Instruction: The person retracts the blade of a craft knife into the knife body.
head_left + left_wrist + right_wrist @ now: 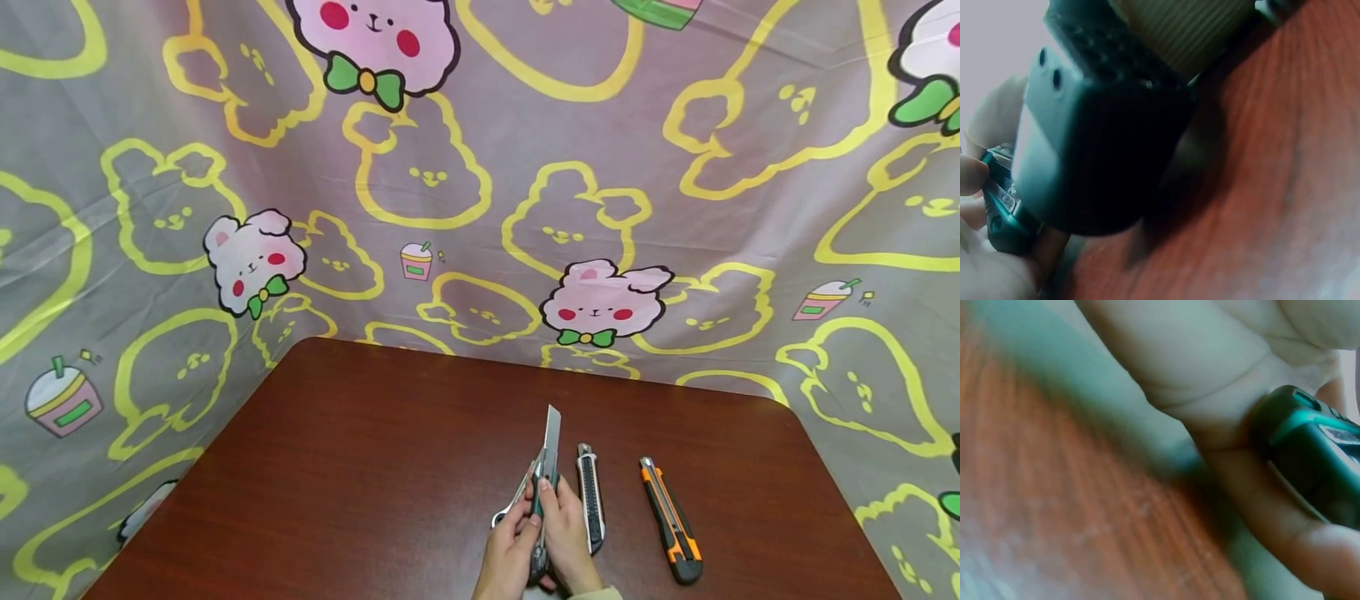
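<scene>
Both hands hold a dark green and black utility knife (550,463), its long blade (553,429) out and pointing away from me. My left hand (508,557) grips the lower part of the handle from the left. On the other side, my right hand (567,532) holds it with the thumb along the handle. The knife's butt end (1294,440) lies against the palm in the right wrist view; the left wrist view shows part of the handle (1009,219) between fingers. Behind the left fingers, a silvery piece with a ringed end (497,520) is mostly hidden.
Just right of the hands lies a grey and black utility knife (590,492). Farther right is an orange and black one (670,521). The brown table (337,467) meets a patterned cloth (465,275) at its back and sides. A black box (1104,137) blocks much of the left wrist view.
</scene>
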Tool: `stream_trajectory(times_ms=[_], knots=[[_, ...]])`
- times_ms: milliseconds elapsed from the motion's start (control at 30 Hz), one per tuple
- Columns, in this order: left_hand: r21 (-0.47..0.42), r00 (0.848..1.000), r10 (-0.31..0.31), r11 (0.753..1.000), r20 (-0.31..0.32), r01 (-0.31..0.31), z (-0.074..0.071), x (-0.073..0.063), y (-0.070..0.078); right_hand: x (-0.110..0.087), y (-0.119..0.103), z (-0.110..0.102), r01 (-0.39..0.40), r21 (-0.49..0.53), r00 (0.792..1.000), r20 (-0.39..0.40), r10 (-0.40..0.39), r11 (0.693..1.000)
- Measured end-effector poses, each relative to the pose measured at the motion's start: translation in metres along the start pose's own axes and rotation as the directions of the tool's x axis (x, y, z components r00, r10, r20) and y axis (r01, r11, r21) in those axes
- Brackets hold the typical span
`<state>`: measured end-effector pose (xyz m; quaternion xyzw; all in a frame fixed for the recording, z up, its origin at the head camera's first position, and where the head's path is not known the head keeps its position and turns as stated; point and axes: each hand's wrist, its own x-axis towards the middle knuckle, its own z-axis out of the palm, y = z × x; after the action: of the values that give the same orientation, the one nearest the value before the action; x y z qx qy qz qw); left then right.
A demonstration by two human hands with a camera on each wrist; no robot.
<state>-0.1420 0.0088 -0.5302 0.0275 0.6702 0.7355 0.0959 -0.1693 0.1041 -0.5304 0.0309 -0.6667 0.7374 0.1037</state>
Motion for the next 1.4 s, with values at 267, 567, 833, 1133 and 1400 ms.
stream_trajectory(times_ms=[267, 567, 833, 1133, 1400], knots=[[-0.023, 1.000, 0.000, 1.000, 0.010, 0.000, -0.0008, 0.0012, -0.0006, 0.0010, -0.0003, 0.0004, 0.011, 0.016, 1.000, 0.012, -0.011, 1.000], [-0.022, 1.000, -0.005, 1.000, 0.005, 0.005, -0.0005, 0.0017, 0.0000, 0.0016, -0.0009, -0.0013, -0.011, 0.029, 1.000, 0.019, 0.010, 1.000], [-0.058, 0.999, -0.024, 0.998, 0.031, 0.026, -0.0019, 0.0022, -0.0023, 0.0014, 0.0013, -0.0024, -0.002, 0.034, 1.000, 0.028, 0.001, 0.999], [-0.080, 0.998, -0.031, 0.996, 0.045, 0.035, -0.0034, 0.0017, -0.0029, 0.0002, 0.0010, -0.0023, -0.006, 0.057, 0.999, 0.039, 0.004, 0.998], [-0.090, 0.998, -0.017, 0.996, 0.062, 0.022, -0.0036, 0.0030, -0.0023, 0.0013, 0.0009, -0.0041, -0.024, 0.064, 0.998, 0.053, 0.021, 0.998]])
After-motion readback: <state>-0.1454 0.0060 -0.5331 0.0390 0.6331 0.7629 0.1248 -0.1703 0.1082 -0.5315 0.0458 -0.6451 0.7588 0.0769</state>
